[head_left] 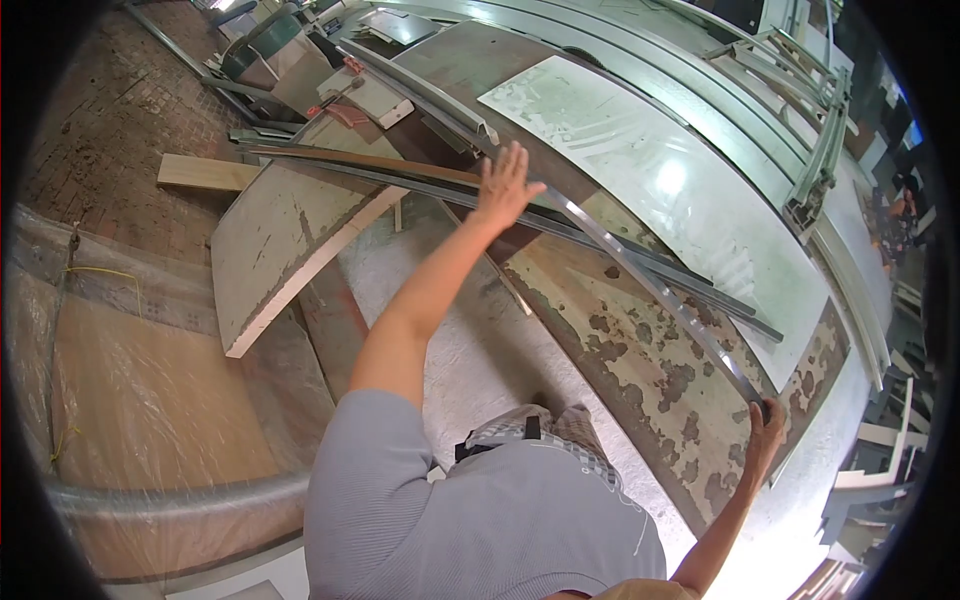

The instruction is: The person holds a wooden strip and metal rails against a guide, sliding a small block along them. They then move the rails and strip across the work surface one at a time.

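Note:
A long, shiny metal strip (640, 272) runs diagonally above the stained work table (590, 375). At its lower right end, my right hand (766, 432) has its fingers wrapped round the strip. My left hand (506, 188) lies at the strip's upper left end, palm down with fingers spread; whether it presses on the strip is hard to tell. Dark metal bars (690, 285) pass beneath the strip, and a brown bar (400, 165) extends leftward from my left hand. Beyond them a pale glossy sheet (640, 150) lies on the table.
A thick pale board (300, 225) leans at the left, near a wooden plank (205, 172). Plastic-wrapped panels (150, 380) stand at the lower left. A red-handled tool (343, 112) is at the upper left. Metal frames (825, 150) lie at the upper right.

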`<state>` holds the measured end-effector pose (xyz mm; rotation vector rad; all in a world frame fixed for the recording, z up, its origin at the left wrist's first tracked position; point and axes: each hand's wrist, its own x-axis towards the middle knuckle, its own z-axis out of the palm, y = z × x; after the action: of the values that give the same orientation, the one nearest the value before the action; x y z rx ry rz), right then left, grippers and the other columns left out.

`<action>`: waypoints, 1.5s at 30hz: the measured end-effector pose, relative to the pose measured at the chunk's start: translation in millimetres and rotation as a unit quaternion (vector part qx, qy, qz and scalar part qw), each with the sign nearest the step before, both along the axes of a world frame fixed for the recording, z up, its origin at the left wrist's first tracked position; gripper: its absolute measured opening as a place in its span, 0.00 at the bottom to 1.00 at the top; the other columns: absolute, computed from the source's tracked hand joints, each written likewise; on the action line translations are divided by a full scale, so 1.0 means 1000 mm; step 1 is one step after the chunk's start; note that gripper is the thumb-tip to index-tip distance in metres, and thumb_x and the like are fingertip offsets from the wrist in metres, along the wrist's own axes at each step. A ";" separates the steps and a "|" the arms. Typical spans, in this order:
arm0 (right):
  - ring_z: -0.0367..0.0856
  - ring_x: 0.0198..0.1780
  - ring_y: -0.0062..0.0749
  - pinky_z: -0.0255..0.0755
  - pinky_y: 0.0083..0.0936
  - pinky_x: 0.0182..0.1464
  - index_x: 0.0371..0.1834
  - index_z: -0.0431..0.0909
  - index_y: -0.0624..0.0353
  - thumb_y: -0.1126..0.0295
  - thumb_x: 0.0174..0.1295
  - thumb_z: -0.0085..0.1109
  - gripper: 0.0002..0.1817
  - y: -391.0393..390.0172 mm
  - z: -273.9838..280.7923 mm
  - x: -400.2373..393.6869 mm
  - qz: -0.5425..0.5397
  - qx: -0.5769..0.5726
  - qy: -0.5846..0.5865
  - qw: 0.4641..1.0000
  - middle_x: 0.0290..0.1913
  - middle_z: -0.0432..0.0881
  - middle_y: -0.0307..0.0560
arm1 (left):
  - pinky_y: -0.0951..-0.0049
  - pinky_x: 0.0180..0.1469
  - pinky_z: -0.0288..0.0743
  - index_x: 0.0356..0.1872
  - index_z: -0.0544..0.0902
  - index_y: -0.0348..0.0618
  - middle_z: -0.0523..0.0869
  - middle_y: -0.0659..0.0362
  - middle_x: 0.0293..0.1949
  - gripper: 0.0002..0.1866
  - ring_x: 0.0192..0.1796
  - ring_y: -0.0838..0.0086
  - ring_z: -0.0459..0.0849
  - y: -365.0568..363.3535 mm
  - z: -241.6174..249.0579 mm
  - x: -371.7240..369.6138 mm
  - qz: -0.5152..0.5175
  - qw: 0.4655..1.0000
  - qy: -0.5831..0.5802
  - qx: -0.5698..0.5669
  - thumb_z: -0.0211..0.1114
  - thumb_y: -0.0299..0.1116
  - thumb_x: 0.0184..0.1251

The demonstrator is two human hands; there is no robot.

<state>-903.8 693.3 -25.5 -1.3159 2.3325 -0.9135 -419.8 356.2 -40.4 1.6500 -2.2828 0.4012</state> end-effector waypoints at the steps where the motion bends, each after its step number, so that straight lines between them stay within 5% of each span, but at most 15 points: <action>1: 0.74 0.42 0.37 0.67 0.30 0.46 0.44 0.74 0.62 0.57 0.58 0.60 0.20 0.000 0.000 -0.001 0.009 -0.008 -0.008 1.000 0.40 0.77 0.50 | 0.50 0.69 0.41 0.68 0.52 0.37 0.49 0.46 0.70 0.40 0.72 0.57 0.49 0.016 0.000 -0.018 -0.022 0.999 0.029 0.000 0.45 0.59 0.65; 14: 0.73 0.38 0.38 0.67 0.31 0.43 0.39 0.72 0.61 0.60 0.57 0.61 0.16 0.002 -0.024 -0.010 0.054 -0.036 0.056 0.996 0.35 0.75 0.47 | 0.50 0.67 0.50 0.62 0.63 0.38 0.60 0.41 0.65 0.34 0.68 0.48 0.55 0.071 -0.020 -0.065 -0.040 0.998 0.051 0.021 0.49 0.56 0.65; 23: 0.74 0.41 0.40 0.67 0.32 0.44 0.40 0.73 0.59 0.66 0.54 0.64 0.15 -0.012 -0.005 0.002 0.034 0.013 0.034 0.999 0.38 0.75 0.46 | 0.51 0.65 0.54 0.60 0.65 0.37 0.61 0.40 0.64 0.34 0.67 0.47 0.58 0.064 -0.016 -0.062 -0.034 0.998 0.051 0.013 0.51 0.56 0.64; 34: 0.73 0.37 0.34 0.68 0.30 0.37 0.39 0.73 0.56 0.62 0.54 0.64 0.15 -0.041 -0.003 0.023 0.051 -0.063 0.069 0.994 0.36 0.74 0.42 | 0.54 0.66 0.54 0.59 0.66 0.39 0.60 0.40 0.64 0.34 0.67 0.47 0.57 0.031 -0.008 -0.031 -0.028 0.998 0.041 0.034 0.50 0.58 0.63; 45: 0.73 0.36 0.38 0.67 0.29 0.40 0.37 0.72 0.61 0.62 0.57 0.62 0.15 -0.069 0.010 0.083 0.056 -0.066 0.062 0.994 0.34 0.74 0.48 | 0.54 0.64 0.58 0.57 0.66 0.39 0.64 0.37 0.61 0.33 0.65 0.45 0.61 -0.007 -0.010 0.021 -0.050 0.997 0.054 -0.008 0.52 0.57 0.62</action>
<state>-820.7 623.9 -15.5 -1.5823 2.2940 -0.9913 -398.7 349.4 -50.7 1.5029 -2.2649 0.2994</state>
